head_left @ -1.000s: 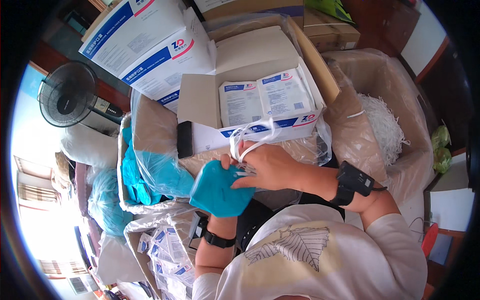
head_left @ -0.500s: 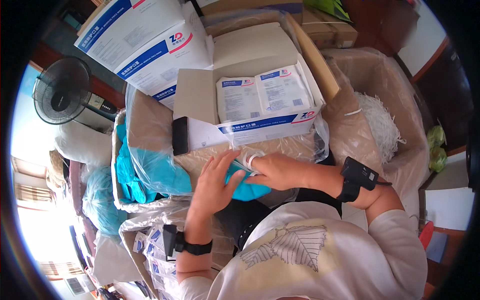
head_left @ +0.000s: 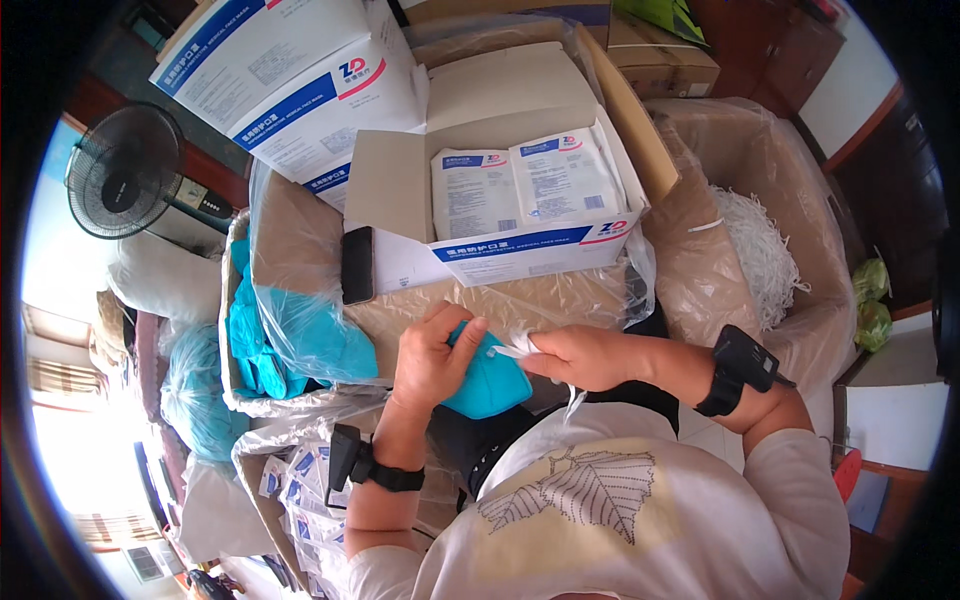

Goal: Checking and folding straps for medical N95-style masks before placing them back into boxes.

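I see my left hand point(head_left: 432, 352) closed around a teal mask point(head_left: 487, 380), held at chest height below the open carton point(head_left: 520, 215). My right hand point(head_left: 590, 355) pinches its white strap point(head_left: 512, 350) between narrow fingers. 2 white packets point(head_left: 525, 190) lie inside that carton; a black phone point(head_left: 357, 265) rests beside it.

An open white box point(head_left: 520, 250) of packets (two on top) is carried by a plastic-covered carton point(head_left: 480, 310); a black phone point(head_left: 357, 265) lies beside it.
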Action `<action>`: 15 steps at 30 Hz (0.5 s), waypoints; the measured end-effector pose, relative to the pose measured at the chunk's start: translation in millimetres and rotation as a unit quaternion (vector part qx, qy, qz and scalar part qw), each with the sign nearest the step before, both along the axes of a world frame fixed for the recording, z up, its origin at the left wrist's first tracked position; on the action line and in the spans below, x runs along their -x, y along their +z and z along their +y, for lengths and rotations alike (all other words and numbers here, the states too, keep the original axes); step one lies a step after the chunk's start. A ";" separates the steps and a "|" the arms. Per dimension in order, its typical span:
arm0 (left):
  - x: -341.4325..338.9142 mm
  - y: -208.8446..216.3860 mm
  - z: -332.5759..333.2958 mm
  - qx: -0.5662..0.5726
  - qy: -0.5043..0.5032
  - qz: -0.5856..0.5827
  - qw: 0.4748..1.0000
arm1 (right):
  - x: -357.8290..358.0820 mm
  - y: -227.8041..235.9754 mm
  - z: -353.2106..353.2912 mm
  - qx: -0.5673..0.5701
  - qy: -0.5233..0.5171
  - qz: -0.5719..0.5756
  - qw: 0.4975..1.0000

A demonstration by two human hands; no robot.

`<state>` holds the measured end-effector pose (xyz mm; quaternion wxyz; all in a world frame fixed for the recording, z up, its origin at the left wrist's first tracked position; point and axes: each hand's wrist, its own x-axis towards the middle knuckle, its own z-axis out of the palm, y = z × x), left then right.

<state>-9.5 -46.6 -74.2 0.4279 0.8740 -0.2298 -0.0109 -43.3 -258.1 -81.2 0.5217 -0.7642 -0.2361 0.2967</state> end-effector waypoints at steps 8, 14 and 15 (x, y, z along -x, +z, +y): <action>15.6 -53.5 -13.7 0.262 0.103 0.178 0.943 | -12.3 17.5 31.5 -0.198 -0.014 -0.315 0.928; -27.5 -57.4 40.2 0.001 0.116 -0.139 0.983 | 21.6 38.0 67.3 -0.163 0.109 -0.478 0.856; -48.7 -83.9 82.3 -0.207 0.255 -0.216 0.920 | 46.1 55.8 73.8 -0.170 0.149 -0.532 0.816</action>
